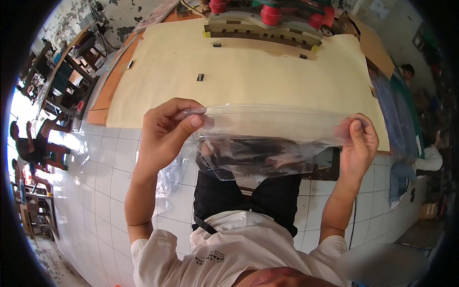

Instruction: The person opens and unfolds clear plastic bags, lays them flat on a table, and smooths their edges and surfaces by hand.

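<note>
A clear plastic bag (272,125) is stretched sideways between my two hands, above the front edge of the table and over my lap. My left hand (165,134) pinches its upper left corner between thumb and fingers. At the opposite corner, my right hand (359,146) grips the plastic the same way. A straight doubled edge runs along the top, and the lower part hangs loose and wrinkled. Through it I can see the table covering and my dark trousers.
Cream paper (162,62) covers the table, with small dark blocks (200,77) on it. At the back stands a machine with red knobs (270,15) and a long metal bar (263,36). Clear plastic sheets (394,112) hang at right. Other people sit at both sides.
</note>
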The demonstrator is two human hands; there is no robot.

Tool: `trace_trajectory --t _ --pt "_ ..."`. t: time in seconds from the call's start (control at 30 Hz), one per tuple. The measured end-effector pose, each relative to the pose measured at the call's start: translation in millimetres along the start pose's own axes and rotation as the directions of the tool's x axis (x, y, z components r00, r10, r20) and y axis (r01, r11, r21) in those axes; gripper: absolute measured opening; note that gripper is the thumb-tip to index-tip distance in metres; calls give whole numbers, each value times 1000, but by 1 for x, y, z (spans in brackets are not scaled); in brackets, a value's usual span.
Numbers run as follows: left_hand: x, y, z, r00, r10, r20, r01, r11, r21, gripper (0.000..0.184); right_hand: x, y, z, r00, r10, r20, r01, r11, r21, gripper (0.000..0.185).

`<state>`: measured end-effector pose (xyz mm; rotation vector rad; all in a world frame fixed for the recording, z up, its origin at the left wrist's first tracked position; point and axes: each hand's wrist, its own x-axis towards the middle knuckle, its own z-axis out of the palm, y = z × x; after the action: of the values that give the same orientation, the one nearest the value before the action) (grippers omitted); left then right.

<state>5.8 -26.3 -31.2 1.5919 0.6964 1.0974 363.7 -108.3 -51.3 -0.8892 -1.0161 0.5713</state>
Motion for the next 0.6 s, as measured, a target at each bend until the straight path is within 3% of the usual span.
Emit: trace_trajectory --t 0.13,0.47,0.53,0.57,0.6 --pt "-2 0 4 997 28 -73 -20 993 116 20 0 -1 2 999 40 6 -40 999 10 17" --pt "-3 -12 0 990 74 -122 -52 982 179 19 1 7 9 997 70 40 -70 997 -17 18" --pt "-2 -6 -2 992 96 -79 -50 888 457 23 0 4 16 996 73 54 -71 996 -48 19" --pt "0 -1 1 993 95 -72 -52 889 454 23 -1 4 19 996 63 66 -57 995 -82 20" --pt "2 6 7 978 210 -19 -150 755 638 23 -2 2 24 996 64 58 -59 995 -85 20"
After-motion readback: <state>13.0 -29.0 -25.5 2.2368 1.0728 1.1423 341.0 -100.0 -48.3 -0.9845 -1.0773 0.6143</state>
